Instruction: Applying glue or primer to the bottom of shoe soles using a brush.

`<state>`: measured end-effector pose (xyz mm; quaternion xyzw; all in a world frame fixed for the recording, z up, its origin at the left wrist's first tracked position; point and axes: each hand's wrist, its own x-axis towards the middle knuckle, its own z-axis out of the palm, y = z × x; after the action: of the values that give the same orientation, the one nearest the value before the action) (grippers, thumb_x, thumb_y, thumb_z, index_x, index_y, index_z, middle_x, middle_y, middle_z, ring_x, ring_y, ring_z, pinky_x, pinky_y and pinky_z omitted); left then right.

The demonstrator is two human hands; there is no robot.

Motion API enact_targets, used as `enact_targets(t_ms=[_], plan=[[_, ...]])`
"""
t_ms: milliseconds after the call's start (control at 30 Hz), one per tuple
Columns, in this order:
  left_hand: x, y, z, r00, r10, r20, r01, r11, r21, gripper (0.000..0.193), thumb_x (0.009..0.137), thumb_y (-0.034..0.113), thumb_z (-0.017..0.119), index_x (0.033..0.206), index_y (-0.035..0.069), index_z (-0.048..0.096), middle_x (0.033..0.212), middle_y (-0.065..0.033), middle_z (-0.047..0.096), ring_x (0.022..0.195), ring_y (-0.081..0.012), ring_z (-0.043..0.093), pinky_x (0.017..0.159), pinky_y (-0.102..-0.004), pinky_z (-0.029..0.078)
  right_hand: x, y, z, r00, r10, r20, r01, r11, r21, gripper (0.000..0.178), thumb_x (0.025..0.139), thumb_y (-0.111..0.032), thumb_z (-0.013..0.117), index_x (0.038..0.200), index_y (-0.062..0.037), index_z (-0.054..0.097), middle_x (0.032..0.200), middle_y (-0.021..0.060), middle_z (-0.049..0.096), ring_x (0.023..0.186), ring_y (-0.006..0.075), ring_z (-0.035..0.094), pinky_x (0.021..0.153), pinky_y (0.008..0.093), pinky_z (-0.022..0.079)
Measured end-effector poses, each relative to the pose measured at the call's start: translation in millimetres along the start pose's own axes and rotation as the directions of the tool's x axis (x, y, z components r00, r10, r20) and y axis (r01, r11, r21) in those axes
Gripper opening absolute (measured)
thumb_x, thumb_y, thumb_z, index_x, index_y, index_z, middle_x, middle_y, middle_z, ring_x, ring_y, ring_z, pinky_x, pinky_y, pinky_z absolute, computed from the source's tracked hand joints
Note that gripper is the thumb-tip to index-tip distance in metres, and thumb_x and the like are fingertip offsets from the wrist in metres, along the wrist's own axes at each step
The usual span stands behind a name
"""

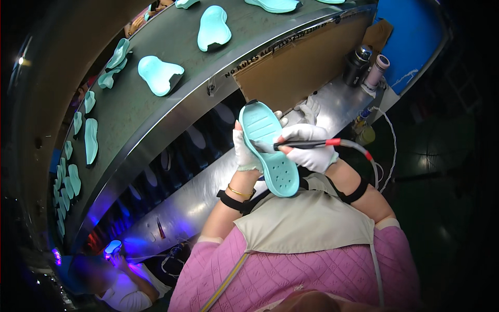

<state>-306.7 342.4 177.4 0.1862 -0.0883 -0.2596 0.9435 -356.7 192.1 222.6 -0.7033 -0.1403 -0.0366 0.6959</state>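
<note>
A: Where's the mint-green shoe sole point(267, 148)?

B: Held up at chest height, above the steel bench point(208, 182), bottom face toward the worker. Left hand point(244, 151), white glove, wraps the sole's left edge about mid-length, thumb on the face. Clenched, so the face stays steady for the tool.

A: Right hand?

B: Right hand point(312, 148), also gloved, is closed on a black pen-like tool point(304, 145). Tip touches the sole just right of the left-hand grip. Red collar and grey hose point(364, 153) trail off behind the wrist, out of the way.

A: Around that?

B: Beyond the grip, a spare white glove point(310, 109) on the bench and two canisters point(366, 65) further back. Above, a dark conveyor belt point(171, 112) carrying more mint soles point(158, 74). Lower left, another person's hand under a violet lamp point(113, 248).
</note>
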Motion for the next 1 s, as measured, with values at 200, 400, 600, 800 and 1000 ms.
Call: enact_targets(t_ms=[200,400,600,800,1000], plan=[[-32,-18,-16,0.974,-0.215,0.075,0.192,0.952,0.241,0.100,0.071,0.083,0.031,0.133,0.005,0.039,0.124,-0.0177,0.052,0.105,-0.0326,0.058,0.092,-0.0447,0.047,-24,14,-23,0.976,-0.215,0.035,0.216,0.944,-0.249,0.012,0.078,-0.001,0.068,0.089,-0.0008,0.066,0.090,0.0069,0.067,0.084,0.0103,0.062,0.074,0.0253,0.050],[-36,-32,-26,0.990,-0.093,-0.101,0.114,0.968,0.223,0.099,0.070,0.081,0.037,0.136,0.007,0.033,0.119,-0.0169,0.055,0.103,-0.0344,0.059,0.088,-0.0444,0.050,-36,17,-25,0.985,0.145,0.099,-0.160,0.973,0.169,0.015,0.078,0.000,0.068,0.093,-0.0010,0.066,0.094,0.0068,0.068,0.086,0.0102,0.063,0.078,0.0243,0.050],[-9,-29,-7,0.995,0.064,-0.073,-0.067,0.997,-0.040,0.107,0.061,0.086,0.042,0.130,0.004,0.041,0.122,-0.0130,0.054,0.102,-0.0305,0.057,0.087,-0.0431,0.050,-26,19,-21,0.967,-0.214,0.140,0.218,0.976,-0.014,0.013,0.078,0.001,0.069,0.090,0.0004,0.063,0.095,0.0069,0.067,0.084,0.0105,0.062,0.079,0.0263,0.050],[-2,-16,1,0.996,0.085,0.012,-0.078,0.960,-0.269,0.107,0.054,0.083,0.055,0.128,0.007,0.044,0.122,-0.0148,0.055,0.102,-0.0302,0.057,0.090,-0.0426,0.047,-30,-4,-15,0.999,0.030,-0.019,-0.027,0.990,0.141,0.013,0.077,0.002,0.070,0.086,-0.0021,0.062,0.089,0.0063,0.067,0.081,0.0095,0.062,0.072,0.0248,0.050],[6,1,-4,0.974,0.052,0.220,-0.034,0.996,-0.086,0.105,0.056,0.083,0.054,0.129,0.008,0.044,0.120,-0.0153,0.056,0.099,-0.0302,0.058,0.088,-0.0431,0.049,-31,5,-20,0.979,0.030,0.204,-0.042,0.998,0.055,0.012,0.077,-0.003,0.071,0.086,-0.0026,0.063,0.088,0.0051,0.067,0.082,0.0100,0.063,0.075,0.0255,0.051]])
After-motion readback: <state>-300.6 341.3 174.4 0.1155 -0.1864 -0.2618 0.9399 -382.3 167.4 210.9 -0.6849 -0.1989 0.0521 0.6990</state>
